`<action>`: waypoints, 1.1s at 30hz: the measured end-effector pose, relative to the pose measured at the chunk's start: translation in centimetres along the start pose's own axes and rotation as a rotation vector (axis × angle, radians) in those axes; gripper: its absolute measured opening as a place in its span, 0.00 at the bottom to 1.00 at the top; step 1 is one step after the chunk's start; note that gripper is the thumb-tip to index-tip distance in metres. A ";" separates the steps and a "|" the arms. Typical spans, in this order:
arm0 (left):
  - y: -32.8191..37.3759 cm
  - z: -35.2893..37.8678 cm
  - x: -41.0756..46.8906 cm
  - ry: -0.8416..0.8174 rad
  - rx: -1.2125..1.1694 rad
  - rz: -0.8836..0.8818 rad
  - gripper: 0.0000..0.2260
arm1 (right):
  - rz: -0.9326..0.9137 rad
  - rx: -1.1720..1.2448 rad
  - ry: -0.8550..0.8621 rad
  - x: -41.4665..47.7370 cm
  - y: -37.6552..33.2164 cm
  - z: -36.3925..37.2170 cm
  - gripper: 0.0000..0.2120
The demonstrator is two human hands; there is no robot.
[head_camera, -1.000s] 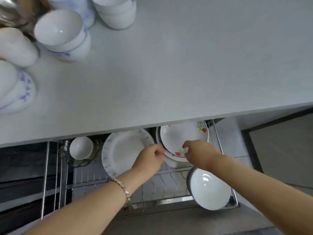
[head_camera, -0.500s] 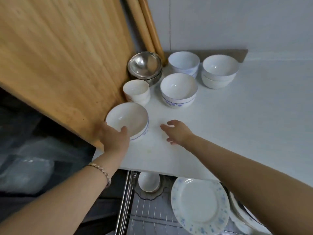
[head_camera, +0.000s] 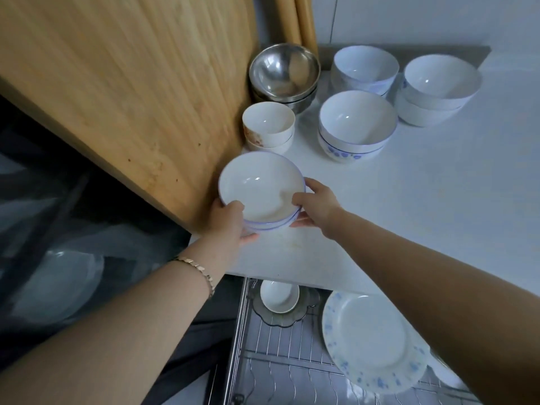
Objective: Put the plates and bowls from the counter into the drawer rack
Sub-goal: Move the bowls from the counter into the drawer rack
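Observation:
A small stack of shallow white bowls with blue rims [head_camera: 260, 188] is held just above the white counter [head_camera: 423, 206] near its left front corner. My left hand [head_camera: 230, 222] grips the stack's near left rim, thumb on top. My right hand [head_camera: 315, 204] grips its right rim the same way. Below the counter edge, the open wire drawer rack [head_camera: 280, 361] holds a white plate with blue specks [head_camera: 371, 342] and a small white cup [head_camera: 279, 298] on a glass dish.
Farther back on the counter stand a steel bowl stack [head_camera: 283, 73], a floral cup stack [head_camera: 268, 125], a blue-patterned bowl stack [head_camera: 355, 125] and two more white bowl stacks [head_camera: 365, 70] [head_camera: 438, 89]. A big wooden board [head_camera: 125, 92] leans at the left.
Both hands left the drawer rack and came up to the counter. The left hand reached the shallow bowl stack first; now both hands hold it and it is tilted off the counter.

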State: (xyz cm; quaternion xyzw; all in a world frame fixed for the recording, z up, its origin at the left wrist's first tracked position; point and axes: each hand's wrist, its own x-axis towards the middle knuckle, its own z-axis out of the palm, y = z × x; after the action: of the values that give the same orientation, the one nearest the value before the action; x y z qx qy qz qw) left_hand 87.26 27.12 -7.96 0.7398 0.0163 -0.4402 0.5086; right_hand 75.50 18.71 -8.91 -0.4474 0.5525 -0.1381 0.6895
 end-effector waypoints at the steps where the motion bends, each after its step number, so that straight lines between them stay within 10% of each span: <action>1: 0.0 -0.1 -0.5 -0.054 0.005 -0.008 0.17 | -0.004 0.008 0.014 -0.6 0.3 -0.6 0.26; 19: -22.7 8.9 -20.1 -0.685 0.694 -0.032 0.22 | 0.271 -0.551 0.051 -23.3 21.1 -26.1 0.13; 27: -35.5 13.4 -17.6 -0.635 0.981 -0.185 0.29 | 0.416 -0.920 -0.084 -17.1 31.8 -29.0 0.29; 33: -40.7 15.4 -15.2 -0.581 0.991 -0.230 0.28 | 0.328 -1.299 -0.127 -11.1 35.2 -29.1 0.17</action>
State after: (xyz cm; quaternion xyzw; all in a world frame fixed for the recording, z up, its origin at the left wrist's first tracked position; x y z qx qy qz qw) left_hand 48.98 41.33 -29.33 0.7319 -0.2515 -0.6323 0.0345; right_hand 35.13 32.57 -28.60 -0.6888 0.5426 0.3554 0.3238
